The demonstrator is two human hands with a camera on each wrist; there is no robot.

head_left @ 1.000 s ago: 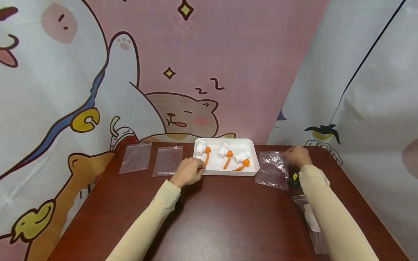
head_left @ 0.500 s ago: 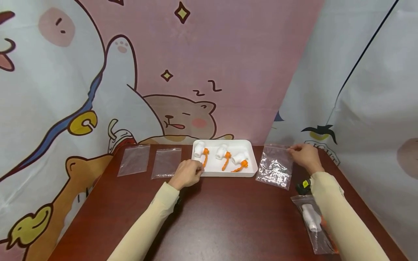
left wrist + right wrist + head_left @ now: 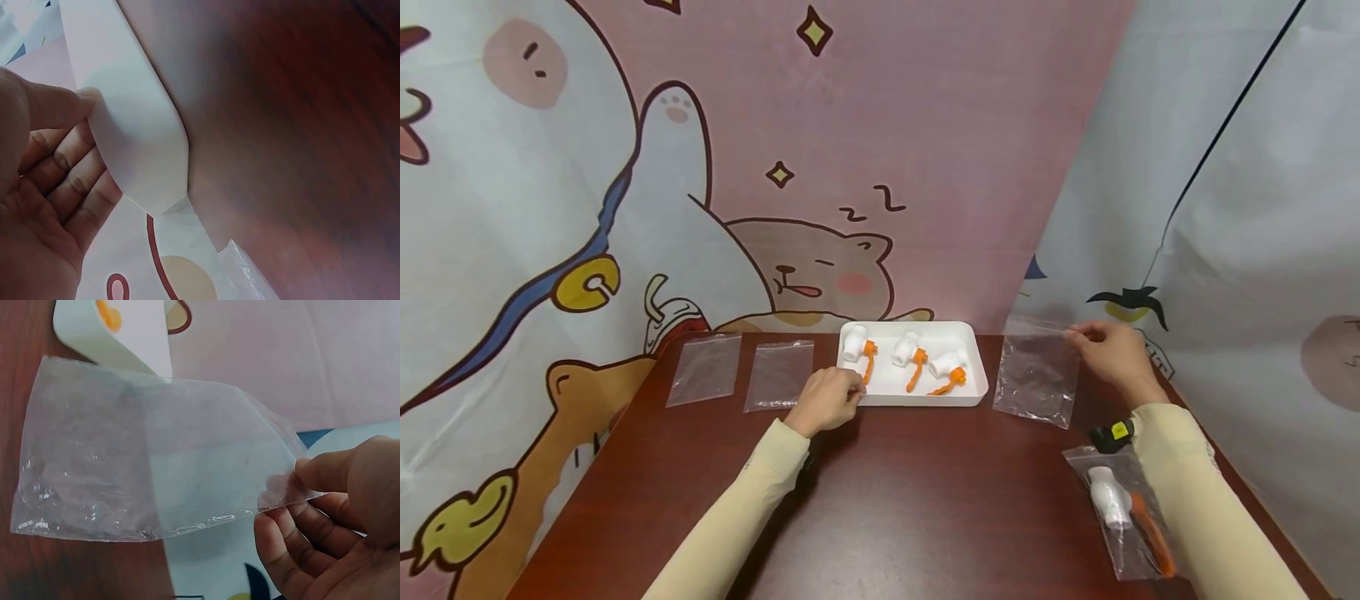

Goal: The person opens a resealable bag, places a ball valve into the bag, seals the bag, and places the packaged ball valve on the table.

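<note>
The worktop (image 3: pixel 940 500) looked like softly glossy wood, the clear bag (image 3: pixel 1036 377) near its far right corner thin, shiny plastic, the tray (image 3: pixel 925 401) smooth plastic, the backdrop (image 3: pixel 970 167) matt cloth.

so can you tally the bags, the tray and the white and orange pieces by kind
Empty clear plastic bags: 3, one held by the right hand
Filled clear plastic bag: 1
White rectangular plastic tray: 1
White-and-orange plastic pieces: 4, with 3 in the tray and 1 bagged
Total: 9

Two "Z" letters (image 3: pixel 888 200) stand on the printed backdrop (image 3: pixel 970 167), at one o'clock from the bear's head (image 3: pixel 823 267); lettering (image 3: pixel 1159 358) near three o'clock is partly hidden, unreadable.
</note>
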